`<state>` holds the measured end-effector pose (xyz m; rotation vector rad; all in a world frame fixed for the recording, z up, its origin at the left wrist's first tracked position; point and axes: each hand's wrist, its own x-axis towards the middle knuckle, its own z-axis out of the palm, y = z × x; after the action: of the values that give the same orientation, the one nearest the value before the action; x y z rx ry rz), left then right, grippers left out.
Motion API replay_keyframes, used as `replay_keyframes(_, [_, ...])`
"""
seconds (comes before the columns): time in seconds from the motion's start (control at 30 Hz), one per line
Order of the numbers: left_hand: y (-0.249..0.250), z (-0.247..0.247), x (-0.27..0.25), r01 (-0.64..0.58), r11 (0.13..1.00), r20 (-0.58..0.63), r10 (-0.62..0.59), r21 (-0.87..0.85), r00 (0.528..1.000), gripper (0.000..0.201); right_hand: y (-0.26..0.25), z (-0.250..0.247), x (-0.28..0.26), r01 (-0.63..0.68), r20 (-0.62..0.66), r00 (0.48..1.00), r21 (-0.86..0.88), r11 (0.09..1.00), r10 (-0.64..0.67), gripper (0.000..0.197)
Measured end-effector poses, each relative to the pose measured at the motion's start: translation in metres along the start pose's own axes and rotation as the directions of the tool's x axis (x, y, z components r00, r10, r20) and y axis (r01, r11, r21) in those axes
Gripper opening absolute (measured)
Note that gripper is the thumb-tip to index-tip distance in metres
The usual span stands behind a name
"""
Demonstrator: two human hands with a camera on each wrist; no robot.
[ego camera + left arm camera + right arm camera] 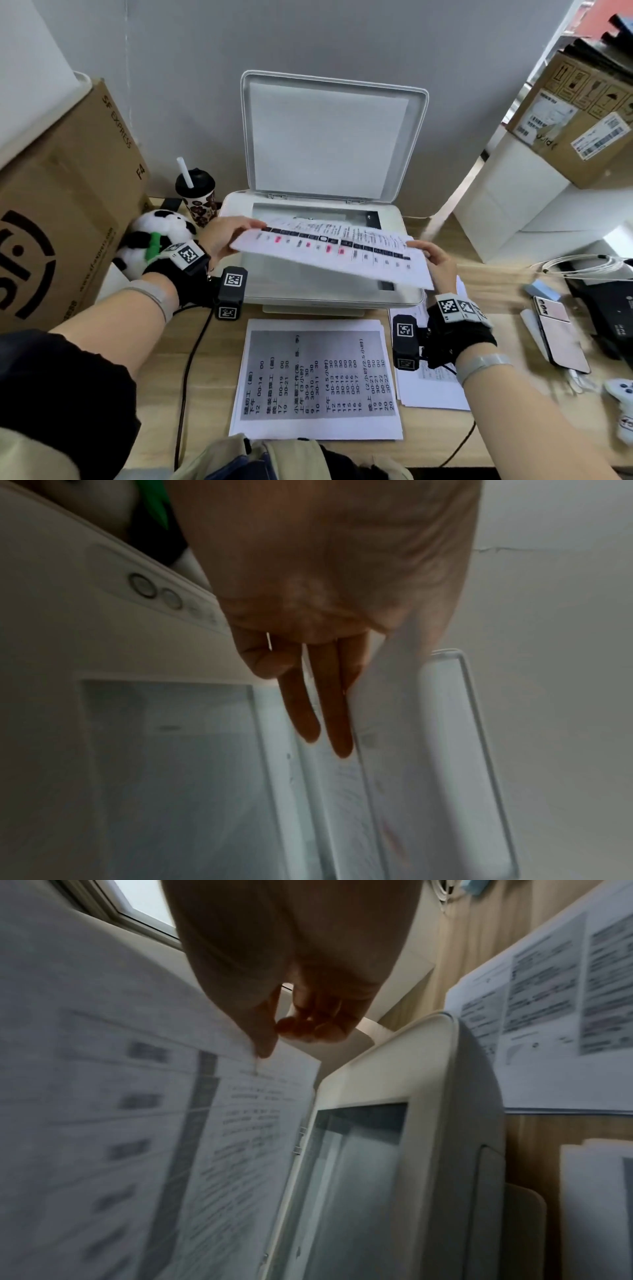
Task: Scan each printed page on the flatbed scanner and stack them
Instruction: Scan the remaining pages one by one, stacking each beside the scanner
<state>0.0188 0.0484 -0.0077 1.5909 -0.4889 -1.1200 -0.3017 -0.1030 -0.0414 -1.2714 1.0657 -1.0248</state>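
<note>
1. Nearest, a stack of pages [315,380] lies printed side up on the wooden surface [507,442], just in front of the scanner.
2. A second pile of sheets [428,394] lies to its right, partly under the right wrist.
3. The right hand [440,263] pinches the right edge of a printed page [329,253], thumb on top and the other fingers curled beneath.
4. The left hand [222,236] holds the page's left edge, thumb above, fingers straight under it.
5. The page hangs tilted above the scanner's glass [274,274], apart from it.
6. The flatbed scanner [236,205] has its lid [335,137] raised against the wall.
7. Left of the scanner sit a panda plush [154,236], a lidded cup [197,195] and a cardboard box [68,205].
</note>
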Motion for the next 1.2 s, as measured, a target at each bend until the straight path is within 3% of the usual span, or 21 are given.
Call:
replay_keyframes(0.07, [-0.015,0.000,-0.002,0.027,0.990,0.013,-0.029,0.141,1.000,0.016,0.006,0.000,-0.005,-0.098,0.009,0.995,0.014,0.995,0.098,0.045])
replay_keyframes(0.13, [-0.033,-0.001,0.001,0.006,0.926,-0.007,-0.004,0.378,1.000,0.020,0.009,0.001,-0.011,-0.206,0.008,0.979,-0.001,0.979,0.206,0.028])
replay_keyframes(0.2, [-0.045,-0.001,0.002,-0.001,0.871,-0.046,0.027,0.491,0.999,0.027,0.013,0.001,-0.019,-0.241,-0.020,0.970,-0.174,0.955,0.241,0.018])
replay_keyframes(0.27, [-0.050,0.002,0.003,0.003,0.855,-0.086,0.049,0.518,0.995,0.034,0.020,-0.001,-0.021,-0.180,-0.033,0.983,-0.313,0.933,0.178,0.028])
replay_keyframes(0.37, [-0.049,0.007,0.003,-0.009,0.827,-0.128,0.098,0.563,0.987,0.042,0.020,-0.002,-0.022,-0.197,-0.016,0.979,-0.361,0.912,0.205,0.038])
replay_keyframes(0.47, [-0.049,0.008,0.006,-0.017,0.841,-0.155,0.119,0.541,0.981,0.038,0.015,-0.003,-0.023,-0.196,0.041,0.966,-0.528,0.826,0.255,0.013])
replay_keyframes(0.53, [-0.052,0.010,0.006,-0.012,0.858,-0.169,0.114,0.513,0.979,0.034,0.020,-0.007,-0.022,-0.208,0.035,0.962,-0.547,0.811,0.271,0.012])
replay_keyframes(0.67, [-0.057,0.022,0.000,-0.048,0.931,-0.153,0.110,0.363,0.982,0.026,0.025,-0.019,-0.027,-0.266,-0.078,0.963,-0.399,0.878,0.256,0.013])
replay_keyframes(0.73, [-0.055,0.029,-0.008,-0.015,0.983,-0.059,0.026,0.183,0.998,0.023,0.028,-0.029,-0.030,-0.318,-0.177,0.944,-0.266,0.910,0.278,0.016])
replay_keyframes(0.77, [-0.054,0.032,-0.013,0.031,0.993,0.018,-0.033,0.115,0.999,0.029,0.035,-0.038,-0.029,-0.339,-0.241,0.927,-0.205,0.918,0.289,0.028])
replay_keyframes(0.87, [-0.055,0.038,-0.021,0.169,0.977,0.227,-0.196,0.133,0.954,0.048,0.087,-0.077,-0.012,-0.378,-0.371,0.862,-0.015,0.926,0.346,0.060])
replay_keyframes(1.0, [-0.068,0.055,-0.030,0.248,0.901,0.409,-0.389,0.357,0.825,0.044,0.061,-0.082,-0.049,-0.470,-0.477,0.729,0.173,0.865,0.491,0.026])
replay_keyframes(1.1, [-0.087,0.066,-0.034,0.268,0.821,0.441,-0.511,0.504,0.738,0.041,0.074,-0.095,-0.066,-0.525,-0.507,0.662,0.213,0.824,0.552,0.013])
replay_keyframes(1.2, [-0.110,0.071,-0.029,0.312,0.774,0.395,-0.571,0.551,0.719,0.036,0.095,-0.106,-0.082,-0.566,-0.559,0.591,0.226,0.793,0.581,0.017])
